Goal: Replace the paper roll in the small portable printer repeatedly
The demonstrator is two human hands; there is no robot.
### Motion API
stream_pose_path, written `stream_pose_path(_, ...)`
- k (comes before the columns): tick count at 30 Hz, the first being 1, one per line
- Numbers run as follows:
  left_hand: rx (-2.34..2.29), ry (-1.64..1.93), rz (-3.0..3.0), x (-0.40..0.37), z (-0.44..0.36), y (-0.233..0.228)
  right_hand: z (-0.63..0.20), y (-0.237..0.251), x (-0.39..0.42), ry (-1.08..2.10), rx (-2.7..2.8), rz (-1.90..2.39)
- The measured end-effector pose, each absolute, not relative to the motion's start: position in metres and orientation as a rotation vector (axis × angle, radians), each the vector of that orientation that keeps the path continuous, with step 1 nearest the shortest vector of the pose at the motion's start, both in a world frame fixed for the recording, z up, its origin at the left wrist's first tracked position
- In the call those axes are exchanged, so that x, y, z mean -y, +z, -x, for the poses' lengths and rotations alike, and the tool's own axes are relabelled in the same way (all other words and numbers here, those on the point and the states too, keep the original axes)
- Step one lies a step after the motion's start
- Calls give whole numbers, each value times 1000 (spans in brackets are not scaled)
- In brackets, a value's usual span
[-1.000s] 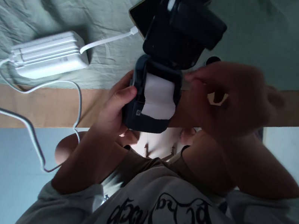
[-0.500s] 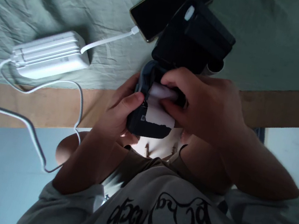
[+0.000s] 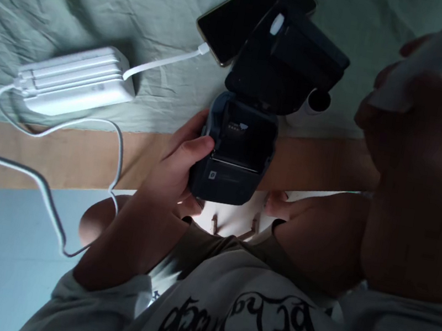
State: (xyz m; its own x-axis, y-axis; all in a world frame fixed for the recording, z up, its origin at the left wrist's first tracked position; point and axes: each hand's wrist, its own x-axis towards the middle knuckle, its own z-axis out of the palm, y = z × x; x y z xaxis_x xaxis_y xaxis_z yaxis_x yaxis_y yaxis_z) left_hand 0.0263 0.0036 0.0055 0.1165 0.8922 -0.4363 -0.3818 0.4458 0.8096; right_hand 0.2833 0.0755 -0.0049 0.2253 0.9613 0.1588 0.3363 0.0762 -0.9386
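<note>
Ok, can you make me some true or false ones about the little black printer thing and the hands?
1. The left hand holds the small dark printer. True.
2. The printer's lid is shut. False: it stands open, and the bay below it shows no paper.
3. The right hand holds a white paper roll up, away from the printer. True.
4. The white power bank lies on the bare wood. False: it lies on the green cloth.
5. A white cable runs from the power bank to the black phone. True.
6. The right hand is touching the phone. False: it is well apart from it.
</note>
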Motion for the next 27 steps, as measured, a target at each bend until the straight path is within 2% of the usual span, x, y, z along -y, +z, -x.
stream_pose_path(8, -1057, 1033, -671, -4, -23, -3, -293, -3, -67, 306, 1590, 1679)
stream_pose_path(13, -1044, 1039, -642, -3, -22, -4, -303, -14, -73, 307, 1756, 1736)
stream_pose_path(15, -1034, 1051, -642, -3, -23, -3, -304, -13, -70, 251, 1819, 1683)
stream_pose_path(19, -1074, 1021, -603, -5, -25, 1, -291, -1, -52, -100, 1920, 1359)
stream_pose_path(23, -1100, 1000, -595, -5, -25, 3, -266, -3, -41, -2, 2077, 1193)
stream_pose_path(27, -1137, 959, -589, -3, -24, 4, -254, -18, -52, 43, 2153, 1259)
